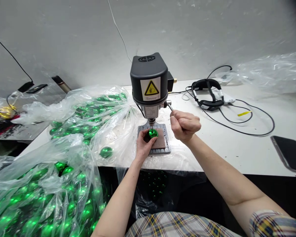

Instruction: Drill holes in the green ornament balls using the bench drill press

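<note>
A small black drill press (149,75) stands at the middle of the white table. Under its chuck, my left hand (145,144) grips a shiny green ball (153,133) between thumb and fingers. The ball rests on a brown board (160,140) that lies on the grey slotted base (167,131). The drill bit comes down to the top of the ball; I cannot tell how deep it goes. My right hand (184,125) is closed in a fist around the press's feed lever (170,106), right of the machine.
Clear plastic bags (88,113) full of green balls cover the left side. One loose green ball (106,152) lies near the base. At right are a black headset (208,93) with cables and a phone (289,153). A dark bottle (61,83) lies at back left.
</note>
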Motion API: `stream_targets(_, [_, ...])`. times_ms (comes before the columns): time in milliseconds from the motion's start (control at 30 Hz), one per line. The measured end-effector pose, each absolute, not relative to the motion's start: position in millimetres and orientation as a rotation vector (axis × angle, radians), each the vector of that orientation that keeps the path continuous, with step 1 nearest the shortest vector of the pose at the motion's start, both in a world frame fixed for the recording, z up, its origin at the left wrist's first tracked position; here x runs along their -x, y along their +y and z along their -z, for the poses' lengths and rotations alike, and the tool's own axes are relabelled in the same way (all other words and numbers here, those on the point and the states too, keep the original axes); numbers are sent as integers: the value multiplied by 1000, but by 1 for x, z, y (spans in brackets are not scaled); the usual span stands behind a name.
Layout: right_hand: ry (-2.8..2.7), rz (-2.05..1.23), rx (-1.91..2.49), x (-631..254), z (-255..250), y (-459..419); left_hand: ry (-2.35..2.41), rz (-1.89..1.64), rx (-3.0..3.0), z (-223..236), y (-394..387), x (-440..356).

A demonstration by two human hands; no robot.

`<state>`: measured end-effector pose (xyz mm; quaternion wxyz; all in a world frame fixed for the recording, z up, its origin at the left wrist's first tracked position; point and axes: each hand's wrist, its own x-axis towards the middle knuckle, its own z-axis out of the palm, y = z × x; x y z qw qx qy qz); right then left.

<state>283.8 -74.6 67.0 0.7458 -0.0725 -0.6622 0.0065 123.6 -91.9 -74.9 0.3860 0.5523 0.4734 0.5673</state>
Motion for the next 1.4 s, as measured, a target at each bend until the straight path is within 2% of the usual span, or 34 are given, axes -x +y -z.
stream_targets(133, [-1283,-59,214,-275,-98,-64,1206,-1428,-1363,69,-90,-127])
stream_targets(300, [-1129,-398,472,-271,-143,-42,1473,-1504,-1418,45,-122,-128])
stream_targets(433, [-1107,-474,453,-274,-148,-38,1415,-1506,-2006,43,-191,-121])
stream_targets(533, [-1117,-424,452,-275,-144,-38,1264,-1221,-2555,65,-236,-112])
stream_targets(600, [-1114,-389,451,-275,-143,-38,1223,-1043,-2693,79,-249,-102])
stream_targets(667, [-1109,-381,433,-274,-143,-38,1221,-1072,-2680,84,-246,-89])
stream_targets(733, [-1109,-378,418,-274,-143,-38,1390,-1264,-2586,77,-227,-71])
stream_targets(833, [-1116,-370,436,-274,-143,-40,1993,-1416,-2227,47,-181,-38])
stream_targets(933, [-1125,-387,437,-275,-142,-41,2346,-967,-1969,15,-138,-6])
stream_targets(1067, [-1134,-391,403,-276,-139,-39,2411,-308,-1871,-13,-117,16])
stream_targets(1300, [-1132,-331,376,-275,-140,-37,2490,210,-1735,-25,-134,12])
stream_targets(1400, [-1137,-354,388,-275,-141,-39,2513,312,-1667,-18,-140,6])
